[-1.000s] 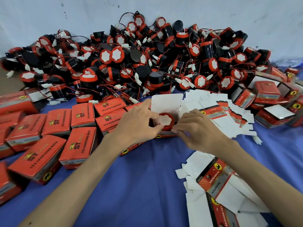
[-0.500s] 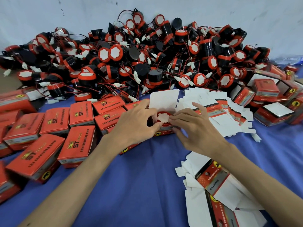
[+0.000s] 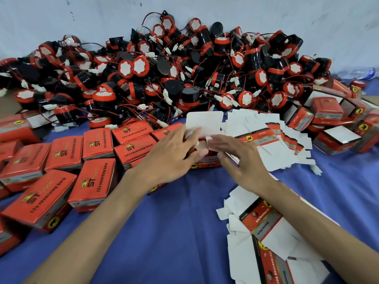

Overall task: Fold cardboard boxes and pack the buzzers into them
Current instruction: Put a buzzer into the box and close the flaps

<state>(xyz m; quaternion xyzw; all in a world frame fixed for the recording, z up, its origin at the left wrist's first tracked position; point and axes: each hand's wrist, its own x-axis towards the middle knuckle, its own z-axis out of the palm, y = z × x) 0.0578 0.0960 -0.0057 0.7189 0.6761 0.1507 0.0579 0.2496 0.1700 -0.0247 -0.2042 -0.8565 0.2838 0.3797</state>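
An open red cardboard box [image 3: 207, 161] stands on the blue cloth in the middle, its white lid flap [image 3: 205, 123] raised. A red-rimmed buzzer [image 3: 202, 146] sits inside it, mostly hidden. My left hand [image 3: 174, 158] holds the box's left side, thumb at the front and fingers by the lid. My right hand [image 3: 240, 160], blurred, lies over the box's right side with straight fingers on a small white side flap. A large heap of black-and-red buzzers [image 3: 184, 74] with wires lies behind.
Closed red boxes [image 3: 96, 144] are lined up at the left. Flat unfolded box blanks [image 3: 266, 138] lie fanned at the right of the box, and more blanks [image 3: 272, 242] at the lower right. Several half-folded boxes [image 3: 336, 138] stand far right. A pale wall backs the heap.
My right hand has moved from the box's front edge up over its right side, its fingers straightening onto a side flap that now covers much of the buzzer. The left hand stays on the box.
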